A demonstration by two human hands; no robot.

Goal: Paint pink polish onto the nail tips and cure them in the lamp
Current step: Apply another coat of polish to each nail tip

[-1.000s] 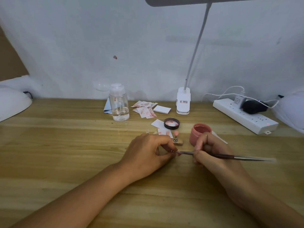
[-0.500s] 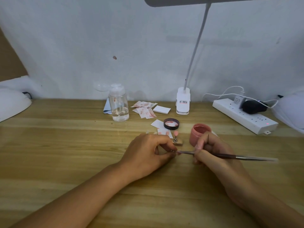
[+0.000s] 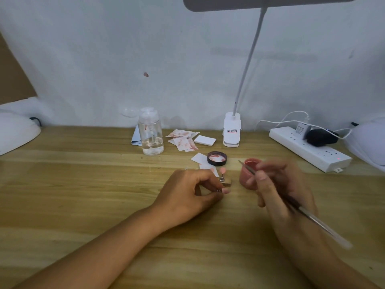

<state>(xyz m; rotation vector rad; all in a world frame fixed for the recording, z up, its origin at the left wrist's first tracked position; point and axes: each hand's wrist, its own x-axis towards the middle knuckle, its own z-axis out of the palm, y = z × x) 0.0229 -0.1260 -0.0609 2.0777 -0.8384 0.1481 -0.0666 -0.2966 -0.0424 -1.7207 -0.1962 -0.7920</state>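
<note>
On a wooden table (image 3: 83, 184), a nail tip (image 3: 226, 191) is pinched by the left hand (image 3: 193, 195).
The brush (image 3: 308, 215), gripped by the right hand (image 3: 279, 184), has been swung off the tip and is angled over the pink polish jar (image 3: 245, 178).

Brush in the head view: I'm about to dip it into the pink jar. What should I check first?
1. Pink jar open, lid lying apart behind it: ok.
2. Right hand grips the brush: ok.
3. Brush tip aimed at the jar's mouth: ok.
4. Polish left on the bristles: cannot tell, blurred.
5. Left hand pinches the nail tip, away from the jar: ok.
6. Painted tip on its stand clear of the brush's path: ok, it stands left of the jar.
</note>
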